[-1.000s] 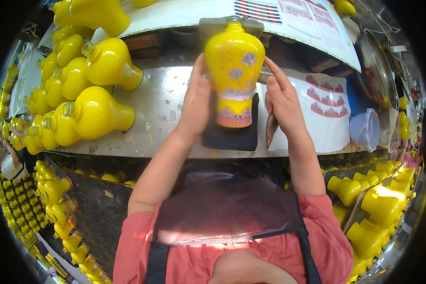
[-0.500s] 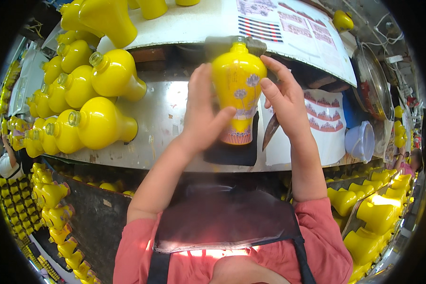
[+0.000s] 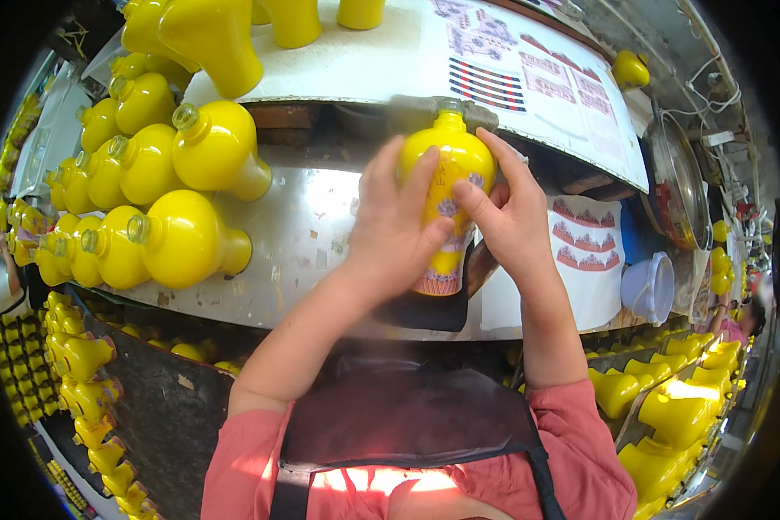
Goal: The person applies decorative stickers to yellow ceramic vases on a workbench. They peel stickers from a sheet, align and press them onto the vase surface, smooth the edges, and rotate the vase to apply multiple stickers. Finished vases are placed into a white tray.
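Observation:
A glossy yellow bottle (image 3: 449,160) with a clear glass neck stands out in front of me, its neck away from me. Purple flower decals and a patterned band near the base decorate its front. My left hand (image 3: 399,208) wraps its left side, fingers lying over the front and thumb low down. On the right side, my right hand (image 3: 507,204) grips it, the thumb pressed on the flower decal. Beneath the bottle's base lies a black cloth or pad (image 3: 429,314). A dark pointed, blade-like piece (image 3: 479,270) shows partly behind my right wrist.
Rows of yellow bottles (image 3: 182,238) lie at the left of the metal table (image 3: 308,230). Decal sheets (image 3: 585,234) and a small pale bucket (image 3: 647,286) sit at the right. A white board (image 3: 364,65) with more decals spans the back. Racks of yellow bottles (image 3: 680,407) flank me.
My left fingers have come over onto the bottle's front, and my right thumb now presses on the decal. Bottle and surroundings appear slightly lower in view.

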`<state>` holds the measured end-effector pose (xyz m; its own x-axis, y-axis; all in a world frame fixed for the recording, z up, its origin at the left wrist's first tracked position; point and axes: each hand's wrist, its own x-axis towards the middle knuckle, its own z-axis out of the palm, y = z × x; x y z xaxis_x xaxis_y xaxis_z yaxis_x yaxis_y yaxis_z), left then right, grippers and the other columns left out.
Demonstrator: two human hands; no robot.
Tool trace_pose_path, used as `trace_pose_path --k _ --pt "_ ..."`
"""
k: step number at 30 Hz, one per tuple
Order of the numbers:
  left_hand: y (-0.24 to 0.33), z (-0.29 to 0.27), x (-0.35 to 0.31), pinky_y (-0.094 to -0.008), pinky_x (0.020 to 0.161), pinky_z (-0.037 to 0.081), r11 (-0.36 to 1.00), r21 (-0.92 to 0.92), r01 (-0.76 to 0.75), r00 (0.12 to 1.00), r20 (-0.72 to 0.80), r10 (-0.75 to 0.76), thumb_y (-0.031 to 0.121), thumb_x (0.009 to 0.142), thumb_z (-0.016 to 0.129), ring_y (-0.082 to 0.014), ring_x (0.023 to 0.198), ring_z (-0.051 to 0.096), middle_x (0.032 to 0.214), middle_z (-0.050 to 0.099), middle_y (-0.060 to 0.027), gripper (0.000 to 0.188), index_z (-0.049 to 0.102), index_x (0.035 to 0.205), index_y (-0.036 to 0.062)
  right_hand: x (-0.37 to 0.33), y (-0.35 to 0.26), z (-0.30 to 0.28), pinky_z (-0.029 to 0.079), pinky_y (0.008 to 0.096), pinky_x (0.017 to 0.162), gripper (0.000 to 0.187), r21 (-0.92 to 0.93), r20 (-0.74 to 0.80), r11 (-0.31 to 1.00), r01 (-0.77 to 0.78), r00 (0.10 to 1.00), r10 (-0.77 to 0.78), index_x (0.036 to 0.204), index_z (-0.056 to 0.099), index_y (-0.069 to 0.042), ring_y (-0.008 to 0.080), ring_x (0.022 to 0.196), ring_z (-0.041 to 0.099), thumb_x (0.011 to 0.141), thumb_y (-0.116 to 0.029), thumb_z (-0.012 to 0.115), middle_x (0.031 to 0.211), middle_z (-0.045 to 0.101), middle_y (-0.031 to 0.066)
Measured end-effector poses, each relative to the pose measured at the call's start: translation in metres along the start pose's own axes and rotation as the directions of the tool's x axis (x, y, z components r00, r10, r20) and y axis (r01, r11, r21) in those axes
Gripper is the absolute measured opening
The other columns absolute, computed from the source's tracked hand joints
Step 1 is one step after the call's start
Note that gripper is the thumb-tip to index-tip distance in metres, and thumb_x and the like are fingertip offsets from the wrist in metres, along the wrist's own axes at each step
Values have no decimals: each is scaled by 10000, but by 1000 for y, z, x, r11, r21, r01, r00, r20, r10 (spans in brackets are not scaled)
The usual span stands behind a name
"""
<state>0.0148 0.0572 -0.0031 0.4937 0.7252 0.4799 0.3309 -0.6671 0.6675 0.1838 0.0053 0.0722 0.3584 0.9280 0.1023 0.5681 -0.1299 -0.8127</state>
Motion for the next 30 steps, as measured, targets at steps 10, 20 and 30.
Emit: trace_pose_path --k 10,20,30 --pt "0 2 -1 -567 1208 304 999 31 -5 1000 -7 6 327 893 727 -507 1439 310 1600 262 -276 834 345 1591 77 -1 3 3 525 328 801 713 18 -12 1000 19 1000 -18 1461 576 -30 220 868 638 858 -348 783 1141 661 185" --pt "-6 6 -3 -552 1216 306 999 24 -45 998 -50 46 359 881 744 -502 1437 319 1609 256 -272 955 240 1616 17 0 -2 -14 536 284 781 486 -271 87 899 343 939 -332 1403 666 -88 165 910 648 921 -69 727 1283 658 133" --pt "0 7 -3 -535 1228 305 998 60 7 1000 -3 -7 344 856 769 -498 1445 314 1610 243 -278 1019 198 1601 -52 20 -10 -24 575 428 714 475 -368 293 783 502 862 -414 1328 701 -283 353 811 706 860 -248 775 980 652 158"
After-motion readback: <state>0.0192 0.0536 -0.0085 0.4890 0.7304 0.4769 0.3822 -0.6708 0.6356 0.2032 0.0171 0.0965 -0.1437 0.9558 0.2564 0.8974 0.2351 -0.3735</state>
